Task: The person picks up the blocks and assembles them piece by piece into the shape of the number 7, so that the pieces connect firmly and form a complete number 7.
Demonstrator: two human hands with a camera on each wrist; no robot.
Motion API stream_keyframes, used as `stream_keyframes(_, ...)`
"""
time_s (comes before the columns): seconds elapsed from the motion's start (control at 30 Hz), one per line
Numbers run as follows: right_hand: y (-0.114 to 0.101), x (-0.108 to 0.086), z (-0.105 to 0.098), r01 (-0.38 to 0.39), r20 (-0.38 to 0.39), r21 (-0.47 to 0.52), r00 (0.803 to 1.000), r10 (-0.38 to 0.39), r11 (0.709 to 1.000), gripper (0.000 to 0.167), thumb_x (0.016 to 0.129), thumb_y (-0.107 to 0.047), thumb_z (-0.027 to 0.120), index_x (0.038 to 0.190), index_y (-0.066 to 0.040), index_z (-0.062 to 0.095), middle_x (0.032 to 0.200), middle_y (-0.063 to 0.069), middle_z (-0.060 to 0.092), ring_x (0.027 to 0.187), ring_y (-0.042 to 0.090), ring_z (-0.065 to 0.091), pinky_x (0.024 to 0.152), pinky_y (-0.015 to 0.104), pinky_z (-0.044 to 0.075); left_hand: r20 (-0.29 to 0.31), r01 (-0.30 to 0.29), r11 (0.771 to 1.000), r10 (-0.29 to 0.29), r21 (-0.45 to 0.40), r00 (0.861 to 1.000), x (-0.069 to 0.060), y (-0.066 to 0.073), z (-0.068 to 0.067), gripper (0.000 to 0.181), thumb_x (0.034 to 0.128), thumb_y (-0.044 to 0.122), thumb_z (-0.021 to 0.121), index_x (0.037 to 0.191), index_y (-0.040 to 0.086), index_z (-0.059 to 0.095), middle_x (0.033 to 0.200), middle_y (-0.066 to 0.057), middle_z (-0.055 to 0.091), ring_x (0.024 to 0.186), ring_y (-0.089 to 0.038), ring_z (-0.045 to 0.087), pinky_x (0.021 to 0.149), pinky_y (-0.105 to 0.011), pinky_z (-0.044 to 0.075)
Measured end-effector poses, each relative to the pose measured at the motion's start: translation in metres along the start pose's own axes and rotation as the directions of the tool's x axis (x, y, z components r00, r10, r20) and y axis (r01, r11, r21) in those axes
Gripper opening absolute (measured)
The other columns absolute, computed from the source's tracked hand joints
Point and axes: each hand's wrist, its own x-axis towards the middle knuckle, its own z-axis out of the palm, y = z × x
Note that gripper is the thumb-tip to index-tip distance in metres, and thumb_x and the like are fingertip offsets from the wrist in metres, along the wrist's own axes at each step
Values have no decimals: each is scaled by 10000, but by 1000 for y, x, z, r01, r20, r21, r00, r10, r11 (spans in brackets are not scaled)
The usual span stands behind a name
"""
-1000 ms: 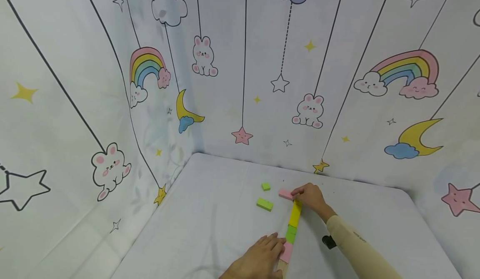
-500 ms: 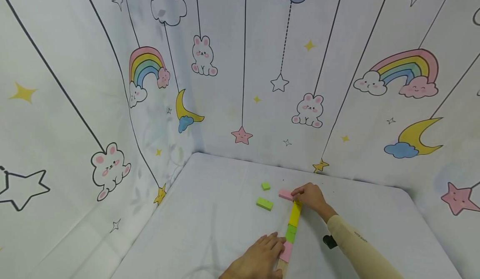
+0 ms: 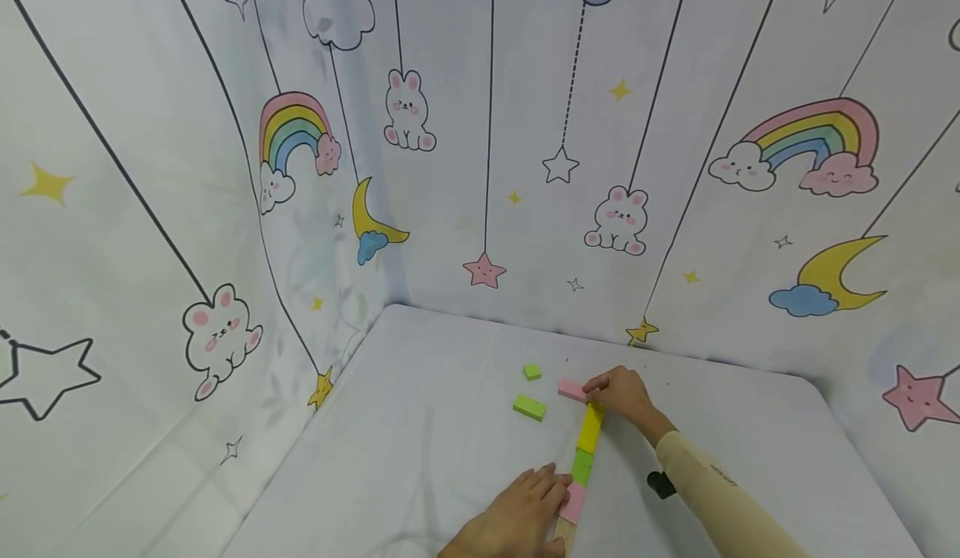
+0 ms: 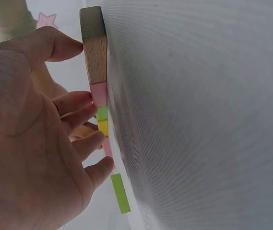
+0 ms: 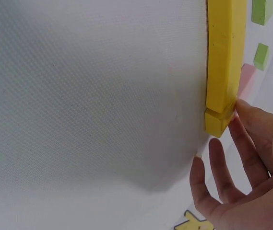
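Note:
Blocks form a straight row on the white table. From near to far come a plain wooden block, a pink block, a green part, a long yellow block and a short yellow block. My left hand lies along the row's left side, thumb touching the wooden block and fingertips touching the pink one. At the far end, another pink block points left from the row. My right hand pinches its right end, beside the short yellow block; the fingertips are partly hidden.
Two loose green blocks lie left of the row's far end: a small one and a longer one. A dark object shows beside the right sleeve. A cartoon-printed cloth rises behind the table.

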Motion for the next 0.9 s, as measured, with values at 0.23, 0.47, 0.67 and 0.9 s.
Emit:
stream_keyframes(0.23,5,0,2,23,-8,-12,1000,-23,1000,90,890,-179,826,972,-160,858,985,43,783,810,193,585,715,325,518,12,2,1000,-2,-13,1000,-1,1,1,619,943,495,662,1445,164,518,1623,45,394,1518,-222,363,1185,-398,397)
stream_keyframes(0.47,4,-1,1,27,-5,-14,1000,-27,1000,90,889,-168,824,971,-154,858,963,45,778,787,192,578,689,318,514,18,5,1000,-4,-23,1000,-1,1,0,592,943,495,667,1422,177,526,1626,54,388,1520,-220,359,1187,-405,395)
stream_keyframes(0.67,2,-3,-1,15,2,-12,1000,-15,1000,98,890,-160,822,981,-149,858,947,34,770,789,196,574,678,300,501,25,10,1000,-9,-28,1000,0,1,-1,536,940,497,663,1367,197,540,1627,61,385,1522,-223,357,1188,-411,395)
stream_keyframes(0.9,0,-5,-2,19,12,14,1000,-19,1000,95,891,-166,822,977,-143,857,938,20,786,777,181,591,678,295,498,43,25,999,-23,-47,999,-1,2,-6,534,937,491,660,1369,197,548,1629,64,387,1525,-212,349,1196,-415,381)
